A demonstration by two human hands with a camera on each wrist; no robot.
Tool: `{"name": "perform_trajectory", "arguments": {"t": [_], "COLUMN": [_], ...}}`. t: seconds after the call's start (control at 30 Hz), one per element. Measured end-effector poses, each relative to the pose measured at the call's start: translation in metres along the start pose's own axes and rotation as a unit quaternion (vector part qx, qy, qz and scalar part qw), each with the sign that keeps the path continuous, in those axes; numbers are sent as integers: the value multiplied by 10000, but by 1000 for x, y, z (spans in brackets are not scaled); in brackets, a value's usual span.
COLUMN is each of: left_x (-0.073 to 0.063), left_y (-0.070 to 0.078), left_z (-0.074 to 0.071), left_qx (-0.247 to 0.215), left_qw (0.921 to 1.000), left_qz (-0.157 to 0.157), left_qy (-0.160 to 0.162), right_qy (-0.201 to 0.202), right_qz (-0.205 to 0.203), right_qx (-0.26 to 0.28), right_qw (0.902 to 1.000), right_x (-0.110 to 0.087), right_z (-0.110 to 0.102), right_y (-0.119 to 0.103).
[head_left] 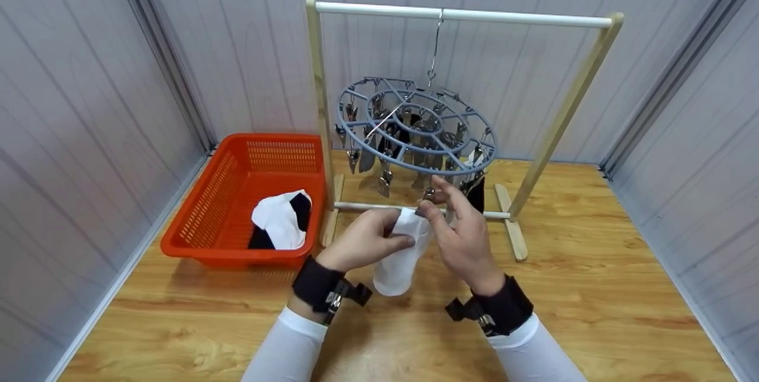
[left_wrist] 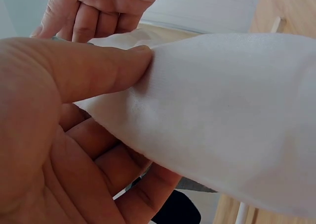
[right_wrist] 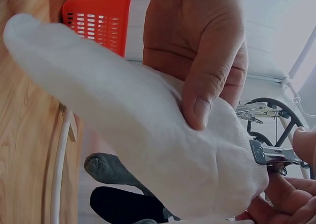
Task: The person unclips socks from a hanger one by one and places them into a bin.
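A white sock (head_left: 394, 272) hangs toe down below the clip hanger, its cuff uppermost. My left hand (head_left: 369, 241) pinches it near the cuff, thumb on the near face and fingers behind. At the cuff's corner, my right hand (head_left: 463, 242) holds a metal clip (right_wrist: 276, 156) between thumb and fingers. In the right wrist view the clip's dark tips lie over the ribbed cuff edge. The left wrist view shows the sock's white fabric (left_wrist: 222, 110) stretching away from my left thumb. Above both hands is the round blue-grey clip hanger (head_left: 415, 166), tilted, with several clips dangling from it.
The hanger hooks onto the white bar (head_left: 379, 10) of a wooden-legged rack. A grey sock (right_wrist: 111, 168) and a black sock (right_wrist: 121, 205) hang behind the white one. To the left stands an orange basket (head_left: 237, 256) containing white and black fabric (head_left: 278, 222). Panelled walls surround the wooden surface.
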State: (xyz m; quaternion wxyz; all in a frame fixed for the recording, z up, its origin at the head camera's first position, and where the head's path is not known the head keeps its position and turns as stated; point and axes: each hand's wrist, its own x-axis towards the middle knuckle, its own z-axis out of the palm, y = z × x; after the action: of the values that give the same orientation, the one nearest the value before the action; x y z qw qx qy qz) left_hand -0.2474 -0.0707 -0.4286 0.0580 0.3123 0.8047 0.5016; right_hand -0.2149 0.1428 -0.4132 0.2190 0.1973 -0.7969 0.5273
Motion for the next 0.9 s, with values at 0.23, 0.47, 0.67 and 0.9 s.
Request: {"name": "perform_trajectory", "arguments": {"t": [0.23,0.47,0.67,0.9], "left_x": [0,-1,-2,-2], "left_y": [1,0,-1,0], "left_z": [0,-3,-6,-7], "left_qx": [36,1,6,30], "left_qw": [10000,10000,10000,9999], "left_qz": [34,-73,-44,-101], "left_qy": [-8,-4,-14,-21], "right_qy": [155,357,494,717], "right_qz": [-312,-517,-687,-835], "right_qx": [56,-26,90,19], "right_qw": [9994,9980,9964,9939], "right_x": [1,2,2,1], "right_z": [1,2,1,0], "right_y": [1,0,2,5]}}
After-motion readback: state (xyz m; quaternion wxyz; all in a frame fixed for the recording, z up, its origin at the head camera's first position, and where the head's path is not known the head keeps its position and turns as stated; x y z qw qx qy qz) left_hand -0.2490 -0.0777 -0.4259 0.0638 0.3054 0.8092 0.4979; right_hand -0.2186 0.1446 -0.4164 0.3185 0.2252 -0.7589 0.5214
